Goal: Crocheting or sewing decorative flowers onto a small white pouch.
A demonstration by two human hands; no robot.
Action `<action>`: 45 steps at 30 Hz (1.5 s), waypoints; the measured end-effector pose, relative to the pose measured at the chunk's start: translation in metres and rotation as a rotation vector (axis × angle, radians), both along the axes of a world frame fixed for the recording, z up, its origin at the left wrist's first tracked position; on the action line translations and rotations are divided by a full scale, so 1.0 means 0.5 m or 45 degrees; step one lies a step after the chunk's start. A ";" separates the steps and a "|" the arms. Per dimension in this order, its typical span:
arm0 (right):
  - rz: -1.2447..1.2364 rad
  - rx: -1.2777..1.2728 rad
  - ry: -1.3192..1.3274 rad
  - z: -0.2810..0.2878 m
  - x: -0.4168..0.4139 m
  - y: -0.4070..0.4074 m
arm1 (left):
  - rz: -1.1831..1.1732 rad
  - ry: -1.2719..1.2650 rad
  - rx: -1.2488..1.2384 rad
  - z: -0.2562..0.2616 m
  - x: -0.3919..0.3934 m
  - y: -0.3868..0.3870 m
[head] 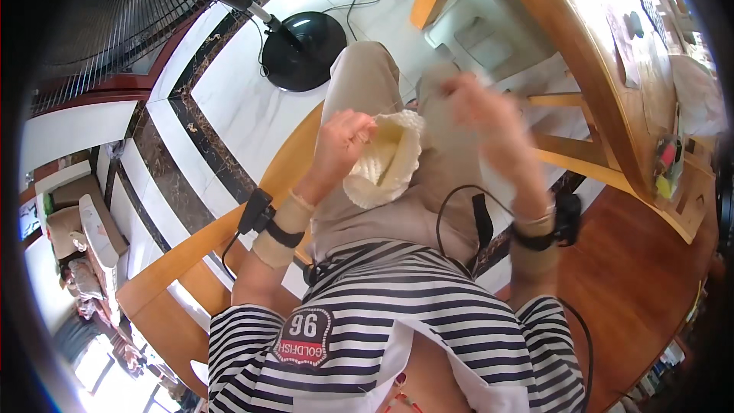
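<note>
A cream knitted or crocheted piece [383, 175], shaped like a small cup with a scalloped edge, hangs over my lap. My left hand [347, 137] pinches its upper left rim, and its opening shows a pale yellow inside. To the right, apart from the piece, my right hand [487, 112] is raised and blurred by motion. Its fingers look drawn together, but whether they hold anything is unclear. A thin strand [395, 108] rises from the rim toward the right and fades from sight. Both wrists wear straps with small black devices.
I sit on a wooden chair [172, 258]. Ahead stands a floor fan on a round black base [307, 49], its cord on the marble floor. A wooden table [573, 29] borders the right, with a grey plastic bin [487, 29] beneath it. A black cable [444, 206] loops by my right wrist.
</note>
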State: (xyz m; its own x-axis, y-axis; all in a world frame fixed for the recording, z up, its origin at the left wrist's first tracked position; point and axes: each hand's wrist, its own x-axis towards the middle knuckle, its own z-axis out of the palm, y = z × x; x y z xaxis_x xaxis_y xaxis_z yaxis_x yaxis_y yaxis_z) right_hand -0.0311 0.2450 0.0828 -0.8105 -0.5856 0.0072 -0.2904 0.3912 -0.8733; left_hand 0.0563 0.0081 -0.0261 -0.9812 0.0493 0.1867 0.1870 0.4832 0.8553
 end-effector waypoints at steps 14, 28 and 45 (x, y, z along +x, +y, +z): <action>0.037 0.474 0.122 -0.104 0.165 -0.039 | -0.010 -0.028 -0.170 0.036 -0.034 0.002; -0.029 0.240 -0.013 -0.112 0.158 -0.033 | -0.247 -0.042 -0.139 0.073 -0.078 0.026; -0.025 0.083 -0.275 -0.110 0.129 -0.033 | -0.201 -0.055 -0.222 0.080 -0.097 0.036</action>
State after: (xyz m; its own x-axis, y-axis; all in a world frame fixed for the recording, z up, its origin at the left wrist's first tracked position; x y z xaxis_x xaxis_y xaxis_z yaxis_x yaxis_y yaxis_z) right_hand 0.0335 0.2284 0.0277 -0.8006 -0.5630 -0.2052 -0.0909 0.4525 -0.8871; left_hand 0.0079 0.0261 0.0139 -0.9657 0.2302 0.1204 0.2371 0.5918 0.7704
